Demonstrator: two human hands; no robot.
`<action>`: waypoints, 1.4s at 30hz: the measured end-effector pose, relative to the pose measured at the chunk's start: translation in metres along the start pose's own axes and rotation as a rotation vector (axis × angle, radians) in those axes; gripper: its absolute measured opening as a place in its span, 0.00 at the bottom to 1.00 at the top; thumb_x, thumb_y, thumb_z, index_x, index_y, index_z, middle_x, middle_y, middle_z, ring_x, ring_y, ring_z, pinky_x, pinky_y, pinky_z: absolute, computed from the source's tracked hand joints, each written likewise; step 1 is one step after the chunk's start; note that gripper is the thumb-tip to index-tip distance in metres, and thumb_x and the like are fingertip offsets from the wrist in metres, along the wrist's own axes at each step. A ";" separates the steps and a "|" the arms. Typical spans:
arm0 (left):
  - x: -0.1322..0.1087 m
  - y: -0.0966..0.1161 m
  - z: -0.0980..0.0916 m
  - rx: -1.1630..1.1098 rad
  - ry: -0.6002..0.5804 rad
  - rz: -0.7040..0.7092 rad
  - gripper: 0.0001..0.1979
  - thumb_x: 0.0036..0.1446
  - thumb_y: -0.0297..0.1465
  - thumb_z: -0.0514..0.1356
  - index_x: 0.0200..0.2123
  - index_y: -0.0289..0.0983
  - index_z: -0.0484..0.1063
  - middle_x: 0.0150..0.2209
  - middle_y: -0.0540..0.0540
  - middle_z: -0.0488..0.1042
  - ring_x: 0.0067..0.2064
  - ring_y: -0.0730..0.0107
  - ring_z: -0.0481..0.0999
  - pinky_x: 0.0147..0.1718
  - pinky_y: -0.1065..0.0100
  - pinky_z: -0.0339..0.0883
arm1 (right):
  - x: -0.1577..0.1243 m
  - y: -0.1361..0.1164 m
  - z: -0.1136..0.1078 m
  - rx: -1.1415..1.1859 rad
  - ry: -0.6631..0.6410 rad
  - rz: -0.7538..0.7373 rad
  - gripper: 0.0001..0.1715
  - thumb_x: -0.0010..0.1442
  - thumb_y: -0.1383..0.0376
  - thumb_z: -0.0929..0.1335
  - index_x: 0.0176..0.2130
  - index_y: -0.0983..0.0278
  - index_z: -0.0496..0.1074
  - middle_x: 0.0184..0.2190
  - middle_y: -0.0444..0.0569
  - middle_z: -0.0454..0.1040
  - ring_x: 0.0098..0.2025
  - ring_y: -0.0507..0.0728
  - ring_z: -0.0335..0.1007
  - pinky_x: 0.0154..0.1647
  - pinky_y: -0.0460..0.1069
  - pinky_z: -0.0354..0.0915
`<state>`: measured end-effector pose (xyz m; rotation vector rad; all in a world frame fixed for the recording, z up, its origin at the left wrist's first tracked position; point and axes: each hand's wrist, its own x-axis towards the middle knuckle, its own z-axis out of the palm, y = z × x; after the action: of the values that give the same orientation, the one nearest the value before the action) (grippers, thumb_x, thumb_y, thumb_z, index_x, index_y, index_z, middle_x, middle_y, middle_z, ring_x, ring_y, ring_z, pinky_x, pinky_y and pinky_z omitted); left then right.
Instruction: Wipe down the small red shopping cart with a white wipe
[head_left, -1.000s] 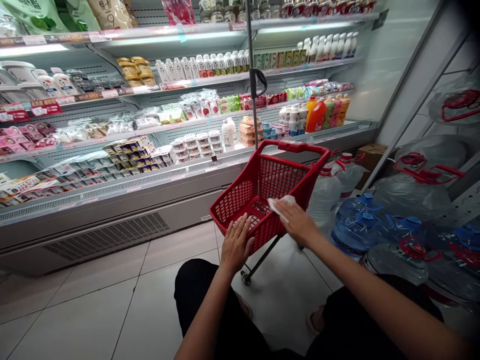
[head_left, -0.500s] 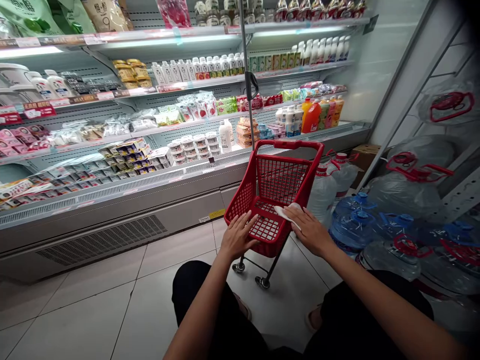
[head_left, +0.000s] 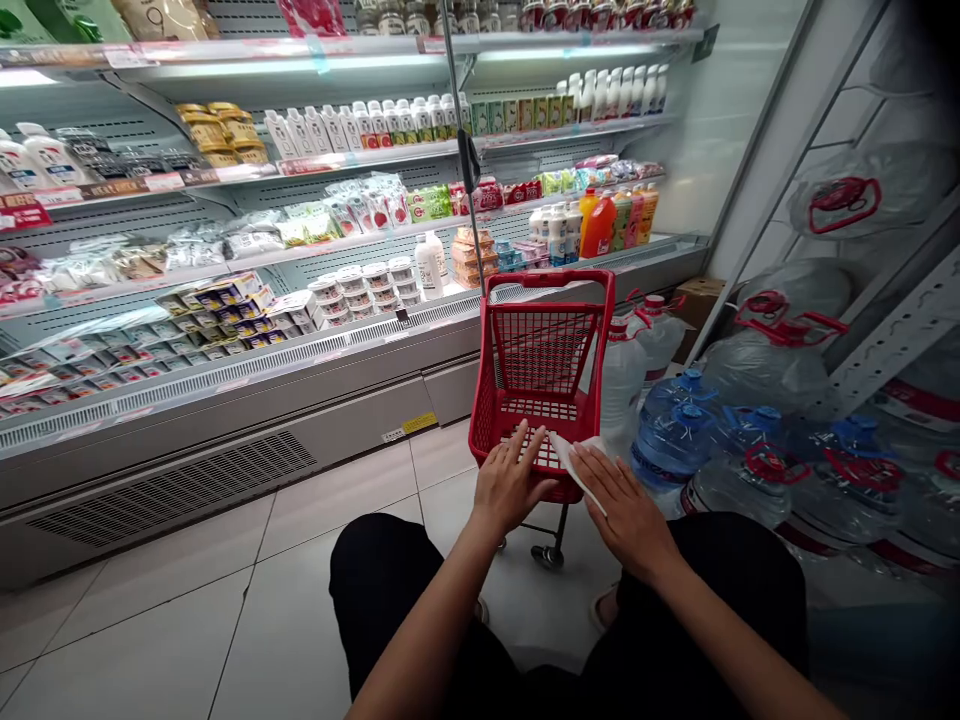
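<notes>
**Both hands flat on the red cart, cloth under the right one**

Around the cart: chiller shelves run behind it & off to its left, packed w/ cartons, tubs & bottles. A thin pole rises just behind the cart's back-left corner. Right of the cart, big water jugs w/ blue & red caps crowd the floor and hem in that side. One tall clear bottle stands just beside the cart's right wall; touching or not, can't tell. A cardboard box sits further back on the same side. Pale floor tiles spread out left of the cart. A wheel shows under the cart's near end.

Hands: the left hand lies flat on the cart's near wall, fingers straight & spread, gripping nothing. The right hand is just right of it, also flat & uncurled, palm down on a white cloth, pressing it onto the cart's near-right rim. The cloth pokes out past the fingertips, its edge between the two hands. The hands are near each other, not touching.
</notes>
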<state>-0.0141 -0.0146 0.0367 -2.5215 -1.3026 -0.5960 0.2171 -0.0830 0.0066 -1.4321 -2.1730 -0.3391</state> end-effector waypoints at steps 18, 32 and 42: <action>-0.014 -0.002 -0.006 -0.075 0.045 -0.017 0.51 0.66 0.40 0.61 0.78 0.38 0.28 0.76 0.40 0.51 0.74 0.54 0.59 0.73 0.50 0.51 | 0.007 -0.040 0.000 -0.042 -0.039 -0.011 0.48 0.69 0.69 0.59 0.78 0.58 0.30 0.77 0.45 0.49 0.76 0.60 0.49 0.78 0.62 0.44; -0.010 0.054 0.011 -0.057 0.074 -0.072 0.44 0.71 0.30 0.52 0.77 0.37 0.23 0.77 0.41 0.47 0.75 0.56 0.56 0.73 0.49 0.53 | 0.002 -0.039 0.008 -0.069 0.031 0.208 0.48 0.71 0.66 0.58 0.77 0.64 0.24 0.78 0.53 0.45 0.78 0.63 0.44 0.76 0.64 0.47; -0.012 0.021 -0.003 -0.119 0.034 0.045 0.47 0.70 0.30 0.54 0.77 0.37 0.22 0.75 0.43 0.56 0.71 0.58 0.66 0.72 0.53 0.57 | -0.026 0.001 -0.016 -0.094 0.008 0.172 0.47 0.70 0.68 0.57 0.78 0.56 0.28 0.77 0.47 0.48 0.76 0.62 0.49 0.77 0.65 0.42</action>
<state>-0.0037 -0.0363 0.0333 -2.6155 -1.2294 -0.7241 0.2308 -0.1103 0.0054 -1.6529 -2.0335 -0.3883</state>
